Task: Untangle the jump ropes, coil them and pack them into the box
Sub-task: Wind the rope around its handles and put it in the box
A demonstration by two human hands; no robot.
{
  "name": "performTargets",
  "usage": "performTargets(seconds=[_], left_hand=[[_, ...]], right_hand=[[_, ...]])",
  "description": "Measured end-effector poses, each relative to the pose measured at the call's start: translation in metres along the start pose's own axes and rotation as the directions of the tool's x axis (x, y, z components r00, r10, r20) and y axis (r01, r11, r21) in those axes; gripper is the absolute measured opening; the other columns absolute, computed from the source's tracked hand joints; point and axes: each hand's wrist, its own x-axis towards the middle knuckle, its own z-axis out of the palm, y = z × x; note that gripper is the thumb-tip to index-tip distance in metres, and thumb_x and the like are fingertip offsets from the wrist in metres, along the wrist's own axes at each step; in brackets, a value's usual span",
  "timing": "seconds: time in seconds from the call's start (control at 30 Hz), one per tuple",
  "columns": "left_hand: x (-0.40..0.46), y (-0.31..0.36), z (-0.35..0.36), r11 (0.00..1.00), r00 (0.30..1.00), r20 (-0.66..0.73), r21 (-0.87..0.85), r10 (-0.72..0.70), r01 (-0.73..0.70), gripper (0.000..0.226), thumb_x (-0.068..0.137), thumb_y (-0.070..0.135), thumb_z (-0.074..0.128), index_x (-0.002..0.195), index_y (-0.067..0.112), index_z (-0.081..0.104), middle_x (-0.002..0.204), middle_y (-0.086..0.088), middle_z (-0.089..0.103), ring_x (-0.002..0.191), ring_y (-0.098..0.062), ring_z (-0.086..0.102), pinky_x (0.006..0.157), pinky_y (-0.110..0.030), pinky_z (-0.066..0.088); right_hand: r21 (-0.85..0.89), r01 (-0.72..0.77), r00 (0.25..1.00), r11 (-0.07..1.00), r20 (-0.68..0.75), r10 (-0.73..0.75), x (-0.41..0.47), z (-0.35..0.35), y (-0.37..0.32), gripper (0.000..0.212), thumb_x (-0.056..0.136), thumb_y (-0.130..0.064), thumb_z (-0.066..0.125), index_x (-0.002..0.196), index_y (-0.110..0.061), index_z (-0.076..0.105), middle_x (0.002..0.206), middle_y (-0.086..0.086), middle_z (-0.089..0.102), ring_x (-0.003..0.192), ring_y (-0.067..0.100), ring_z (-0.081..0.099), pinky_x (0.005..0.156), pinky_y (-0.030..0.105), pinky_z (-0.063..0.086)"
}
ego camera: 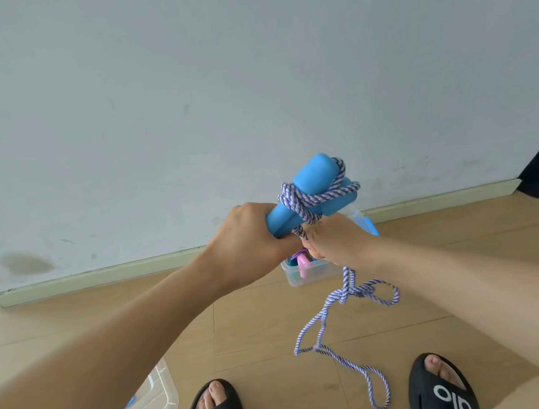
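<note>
Coiling stage here, by the look of it: the left hand [248,235] is clamped round the two blue handles [312,190], held up in front of the wall, with purple-and-white rope [310,199] already cinched in a few turns around them. The right hand [333,241] sits just beside and below, its fingers pinched on the rope where it leaves the bundle.

The rest of the rope hangs from that right hand toward the wooden floor [255,319], and it's not clean — a knotted snarl just below the hand, another small knot lower down, and a loose loop near the right slipper.

I'd say those knots want picking out before more turns go on.

The clear box [310,274] waits on the floor by the wall, behind the hands, pink and purple pieces already inside. A clear lid [155,400] lies near left.
</note>
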Motion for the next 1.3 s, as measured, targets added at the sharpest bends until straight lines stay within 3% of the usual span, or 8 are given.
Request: performTargets(seconds=[0.13, 0.3, 0.5, 0.7, 0.9, 1.07, 1.13, 1.3], left_hand=[[0.017, -0.021, -0.008, 0.975, 0.980, -0.065, 0.103, -0.190, 0.196, 0.027, 0.078, 0.020, 0.066, 0.064, 0.014, 0.044, 0.059, 0.001, 0.045, 0.049, -0.018, 0.035, 0.046, -0.025, 0.030], [0.024, -0.049, -0.006, 0.871, 0.972, -0.058, 0.434, -0.229, 0.231, 0.010, 0.081, 0.025, 0.061, 0.082, 0.016, 0.057, 0.076, -0.003, 0.060, 0.064, -0.023, 0.057, 0.050, -0.027, 0.040], [0.020, -0.044, 0.009, 0.695, 0.983, 0.065, 0.715, -0.170, 0.073, 0.008, 0.086, 0.020, 0.052, 0.091, 0.014, 0.056, 0.074, 0.000, 0.048, 0.069, -0.025, 0.053, 0.056, -0.030, 0.036], [-0.002, -0.016, 0.022, 0.567, 0.974, 0.227, 0.799, 0.023, -0.199, 0.017, 0.091, 0.019, 0.048, 0.076, 0.014, 0.044, 0.088, -0.006, 0.060, 0.070, -0.026, 0.048, 0.062, -0.032, 0.037], [-0.003, -0.011, 0.000, 0.730, 0.974, 0.162, 0.646, 0.156, -0.224, 0.021, 0.091, 0.041, 0.050, 0.101, 0.024, 0.060, 0.085, -0.005, 0.063, 0.069, -0.027, 0.047, 0.062, -0.031, 0.036], [-0.006, -0.010, -0.013, 0.870, 0.968, 0.124, 0.425, 0.219, -0.251, 0.017, 0.082, 0.040, 0.059, 0.076, 0.025, 0.053, 0.059, 0.005, 0.049, 0.063, -0.027, 0.048, 0.057, -0.033, 0.036], [-0.005, -0.009, -0.015, 0.945, 0.983, 0.068, 0.271, 0.169, -0.181, 0.029, 0.076, 0.035, 0.064, 0.062, 0.023, 0.043, 0.051, 0.006, 0.045, 0.055, -0.022, 0.043, 0.052, -0.032, 0.035], [0.005, -0.006, -0.016, 0.994, 0.992, -0.048, -0.004, -0.113, 0.113, 0.036, 0.076, 0.022, 0.069, 0.058, 0.017, 0.037, 0.050, 0.006, 0.036, 0.047, -0.016, 0.028, 0.042, -0.023, 0.026]], right_hand=[[-0.057, 0.099, 0.995, 0.993, -0.016, -0.100, -0.002, 0.003, 0.007, 0.069, 0.103, -0.040, 0.028, 0.041, -0.019, 0.047, 0.041, -0.005, 0.043, 0.038, 0.014, 0.041, 0.054, 0.029, 0.034], [-0.321, 0.257, 0.959, 0.912, -0.032, -0.281, -0.025, -0.005, -0.016, 0.056, 0.102, -0.043, 0.036, 0.059, -0.009, 0.046, 0.051, 0.001, 0.046, 0.052, 0.020, 0.043, 0.049, 0.032, 0.030], [-0.647, 0.393, 0.848, 0.654, -0.020, -0.529, -0.045, -0.028, -0.041, 0.055, 0.088, -0.054, 0.052, 0.057, -0.012, 0.038, 0.047, 0.001, 0.037, 0.051, 0.020, 0.035, 0.048, 0.032, 0.021], [-0.757, 0.471, 0.723, 0.452, 0.037, -0.690, -0.019, -0.032, -0.047, 0.064, 0.092, -0.066, 0.036, 0.061, -0.012, 0.052, 0.047, 0.001, 0.038, 0.054, 0.027, 0.042, 0.049, 0.031, 0.020], [-0.557, 0.397, 0.855, 0.729, -0.064, -0.515, 0.014, -0.045, -0.023, 0.073, 0.087, -0.076, 0.031, 0.054, -0.011, 0.035, 0.047, -0.001, 0.032, 0.050, 0.020, 0.036, 0.052, 0.033, 0.027], [-0.036, 0.312, 0.950, 0.949, 0.036, -0.311, 0.005, -0.031, -0.014, 0.063, 0.086, -0.066, 0.058, 0.054, -0.022, 0.025, 0.042, -0.010, 0.027, 0.040, 0.010, 0.028, 0.051, 0.028, 0.028], [0.112, 0.240, 0.954, 0.964, 0.159, -0.256, -0.003, -0.031, -0.004, 0.051, 0.076, -0.037, 0.083, 0.064, -0.028, 0.035, 0.044, -0.016, 0.043, 0.038, 0.000, 0.047, 0.050, 0.018, 0.041], [0.112, 0.225, 0.970, 0.968, 0.071, -0.233, -0.001, -0.004, -0.008, 0.045, 0.101, -0.019, 0.035, 0.056, -0.017, 0.039, 0.040, -0.009, 0.041, 0.039, 0.007, 0.033, 0.052, 0.025, 0.030]])
